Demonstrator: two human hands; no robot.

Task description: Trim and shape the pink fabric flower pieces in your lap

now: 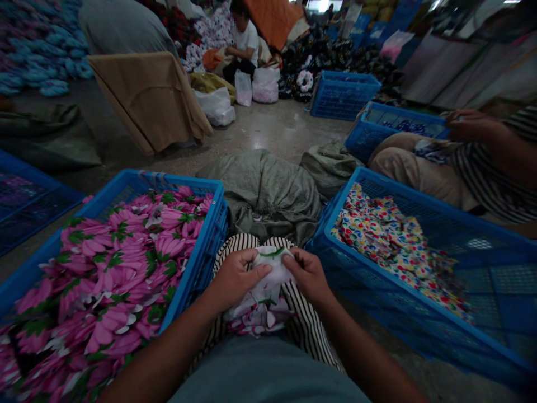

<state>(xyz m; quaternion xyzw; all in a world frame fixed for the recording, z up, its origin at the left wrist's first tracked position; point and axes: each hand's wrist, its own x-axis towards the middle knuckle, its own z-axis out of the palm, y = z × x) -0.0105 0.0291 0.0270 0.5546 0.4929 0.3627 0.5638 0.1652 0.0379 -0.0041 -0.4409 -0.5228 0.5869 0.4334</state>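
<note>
Above my lap, a small white fabric piece (273, 274) with a green strip along its top edge is stretched between my two hands. My left hand (238, 275) pinches its left side between thumb and fingers. On the opposite edge, my right hand (309, 275) grips it the same way. Below them, a heap of pink and white fabric pieces (264, 322) lies on my striped trousers. Many pink fabric pieces with green tops (126, 246) fill the blue crate (184, 180) on my left. My fingers hide parts of the held piece's edges.
Colourful patterned fabric pieces (386, 224) lie in a blue crate (377, 267) on my right. Ahead is a grey-green sack (268, 184). A co-worker's striped sleeve (520, 134) is at far right. Beyond stand a cloth-draped chair (146, 95) and another blue crate (346, 95).
</note>
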